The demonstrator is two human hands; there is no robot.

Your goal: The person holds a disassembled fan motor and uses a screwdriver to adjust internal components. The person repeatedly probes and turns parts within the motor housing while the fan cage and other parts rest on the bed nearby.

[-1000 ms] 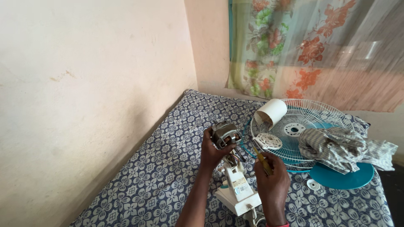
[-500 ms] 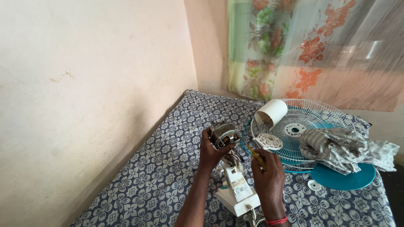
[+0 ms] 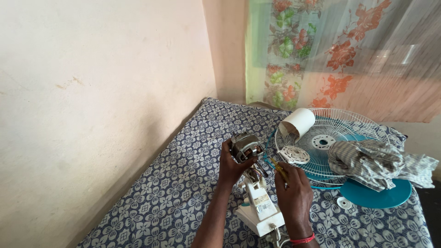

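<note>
Left hand [image 3: 231,166] wraps the motor [image 3: 245,145] from its left side and below, fingers curled round the metal body, thumb side toward the camera. Motor sits at the top of the white stand [image 3: 257,205], bare of any housing, copper windings just visible. Stand's long axis runs from the motor down and toward the person, slightly rightward, its base resting on the bed [image 3: 174,193].

Right hand [image 3: 294,195] closed in a pinch on a screwdriver [image 3: 280,171] with a yellow handle. Tool lies just right of the motor, shaft slanting up and left, tip close to the motor's lower right side; whether it touches cannot be told. Red band on that wrist. Motor lies up and left of the right hand, near; the left hand is the nearer of the two, already on it.

Around them:
- Grille [image 3: 342,138], white wire, lying flat on the bed to the right, with teal blades under it.
- White cover [image 3: 297,123], cylinder-shaped, tipped on its side at the grille's left rim.
- Round white disc [image 3: 295,155] on the grille's near-left edge.
- Crumpled cloth [image 3: 372,163] heaped over the grille's right part.
- Small white ring [image 3: 344,203] on the bed below the blades.
- Floral curtain [image 3: 330,50] behind; plain wall [image 3: 92,92] on the left.
</note>
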